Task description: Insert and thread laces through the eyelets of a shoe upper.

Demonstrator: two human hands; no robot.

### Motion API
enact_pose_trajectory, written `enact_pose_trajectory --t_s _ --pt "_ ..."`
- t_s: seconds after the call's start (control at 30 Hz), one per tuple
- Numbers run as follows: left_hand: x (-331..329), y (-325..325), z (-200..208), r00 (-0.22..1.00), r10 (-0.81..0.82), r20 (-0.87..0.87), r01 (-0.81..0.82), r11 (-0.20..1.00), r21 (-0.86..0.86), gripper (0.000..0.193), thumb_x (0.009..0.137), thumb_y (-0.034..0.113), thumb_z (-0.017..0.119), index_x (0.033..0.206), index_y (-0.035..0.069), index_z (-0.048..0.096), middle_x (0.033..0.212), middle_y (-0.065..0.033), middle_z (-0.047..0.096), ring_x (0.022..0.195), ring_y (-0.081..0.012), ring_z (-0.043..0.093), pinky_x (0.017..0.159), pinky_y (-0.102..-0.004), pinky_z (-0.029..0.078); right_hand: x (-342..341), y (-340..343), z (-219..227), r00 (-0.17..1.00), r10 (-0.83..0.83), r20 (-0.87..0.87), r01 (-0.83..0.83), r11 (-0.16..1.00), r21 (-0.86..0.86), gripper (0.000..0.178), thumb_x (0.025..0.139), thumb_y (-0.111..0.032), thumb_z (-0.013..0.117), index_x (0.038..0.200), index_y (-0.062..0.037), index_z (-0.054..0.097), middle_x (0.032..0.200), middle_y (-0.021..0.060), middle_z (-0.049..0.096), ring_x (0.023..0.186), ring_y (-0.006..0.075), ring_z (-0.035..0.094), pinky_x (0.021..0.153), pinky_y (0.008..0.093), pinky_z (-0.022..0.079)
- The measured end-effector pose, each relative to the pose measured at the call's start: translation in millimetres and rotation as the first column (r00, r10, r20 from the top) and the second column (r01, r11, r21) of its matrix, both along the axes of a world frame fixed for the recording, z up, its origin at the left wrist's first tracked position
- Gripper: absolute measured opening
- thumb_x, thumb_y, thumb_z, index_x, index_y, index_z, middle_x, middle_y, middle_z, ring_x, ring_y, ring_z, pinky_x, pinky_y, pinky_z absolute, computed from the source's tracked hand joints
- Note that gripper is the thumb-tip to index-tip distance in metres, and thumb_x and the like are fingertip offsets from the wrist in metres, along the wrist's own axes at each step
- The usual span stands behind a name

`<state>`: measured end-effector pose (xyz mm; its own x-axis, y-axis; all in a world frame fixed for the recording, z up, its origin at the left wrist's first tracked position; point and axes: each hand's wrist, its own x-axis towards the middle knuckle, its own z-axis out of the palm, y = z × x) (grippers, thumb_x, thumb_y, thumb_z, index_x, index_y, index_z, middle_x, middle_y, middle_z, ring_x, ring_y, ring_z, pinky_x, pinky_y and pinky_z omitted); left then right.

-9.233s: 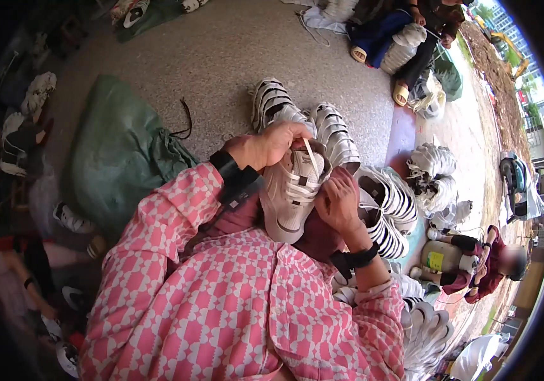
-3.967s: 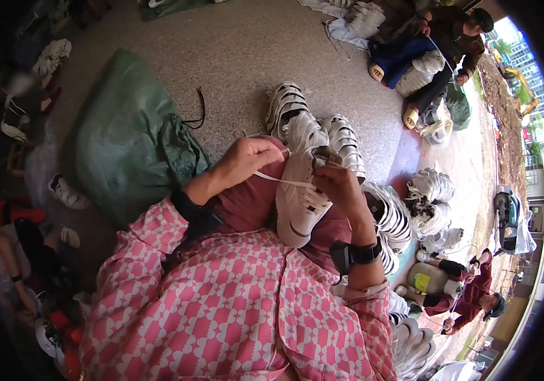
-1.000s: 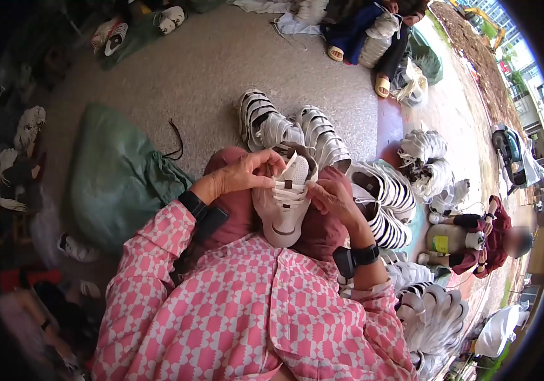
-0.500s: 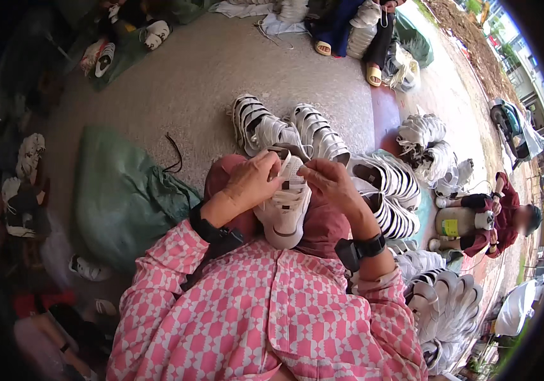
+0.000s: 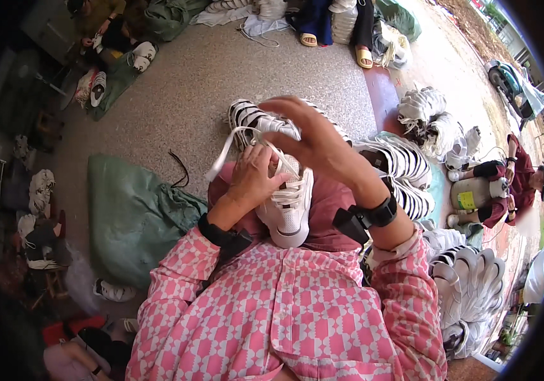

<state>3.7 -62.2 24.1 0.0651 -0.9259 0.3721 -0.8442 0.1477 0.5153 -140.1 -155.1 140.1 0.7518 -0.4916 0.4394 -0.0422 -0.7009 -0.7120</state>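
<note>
A white sneaker (image 5: 289, 219) rests on my lap between my thighs, its heel toward me. My left hand (image 5: 249, 178) is closed on the sneaker's left side, thumb across the lacing. A loose white shoelace (image 5: 222, 156) arcs up beside that hand and loops back toward the shoe. Raised above the sneaker's far end, my right hand (image 5: 322, 143) has its fingers stretched out and thumb apart, slightly blurred. It partly hides the striped black-and-white sneakers (image 5: 246, 117) on the floor beyond. Whether the lace touches its thumb is unclear.
A green sack (image 5: 138, 219) lies to my left. More striped shoes (image 5: 402, 168) and a stack of white shoes (image 5: 469, 286) stand at my right. Shoe bundles (image 5: 424, 108) lie farther right. A seated person (image 5: 519, 181) is at far right; others sit along the far and left sides.
My right hand has lifted off the lacing and opened out over the shoe's far end. A loop of white lace now shows above my left hand. The view has shifted slightly.
</note>
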Motion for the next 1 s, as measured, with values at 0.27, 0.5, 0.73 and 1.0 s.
enact_pose_trajectory --t_s 0.27,0.5,0.73,1.0 --pt "15 10 -10 0.941 -0.022 -0.338 0.049 0.996 0.069 0.029 0.074 0.015 0.078 0.092 0.005 0.058 0.097 -0.0081 0.058 0.087 -0.0243 0.059 0.074 -0.0334 0.048 -65 14 -79 0.963 -0.01 -0.268 0.114 0.921 0.373 0.011 0.089 -0.007 0.065 0.099 -0.0034 0.068 0.09 0.0072 0.068 0.081 0.0186 0.064 0.07 0.0305 0.05" --pt "23 36 19 0.983 -0.138 -0.121 0.138 0.99 -0.007 0.026 0.073 0.013 0.077 0.092 0.007 0.06 0.11 -0.0087 0.057 0.096 -0.0294 0.06 0.08 -0.0365 0.049 -58 21 -111 0.977 -0.023 -0.214 0.021 1.0 -0.011 0.01 0.084 -0.008 0.065 0.094 -0.0057 0.066 0.086 0.0115 0.066 0.079 0.0329 0.064 0.069 0.0402 0.05" --pt "6 42 14 0.983 -0.086 0.161 0.098 0.993 -0.069 0.019 0.074 0.014 0.075 0.089 0.009 0.064 0.111 -0.0067 0.056 0.099 -0.0271 0.059 0.082 -0.0387 0.049 -59 16 -114 0.924 0.007 -0.381 -0.057 0.991 -0.12 0.008 0.087 -0.011 0.059 0.093 -0.0047 0.058 0.086 0.0118 0.063 0.079 0.0334 0.064 0.069 0.0421 0.049" --pt "5 43 7 0.984 -0.14 0.11 0.147 0.987 -0.059 0.015 0.075 0.009 0.071 0.087 0.007 0.061 0.098 -0.0074 0.052 0.091 -0.0266 0.057 0.074 -0.037 0.048 -56 33 -96 0.909 0.003 -0.417 -0.145 0.939 -0.31 0.009 0.087 -0.008 0.056 0.095 -0.005 0.053 0.093 0.011 0.054 0.084 0.0299 0.061 0.075 0.0406 0.047"
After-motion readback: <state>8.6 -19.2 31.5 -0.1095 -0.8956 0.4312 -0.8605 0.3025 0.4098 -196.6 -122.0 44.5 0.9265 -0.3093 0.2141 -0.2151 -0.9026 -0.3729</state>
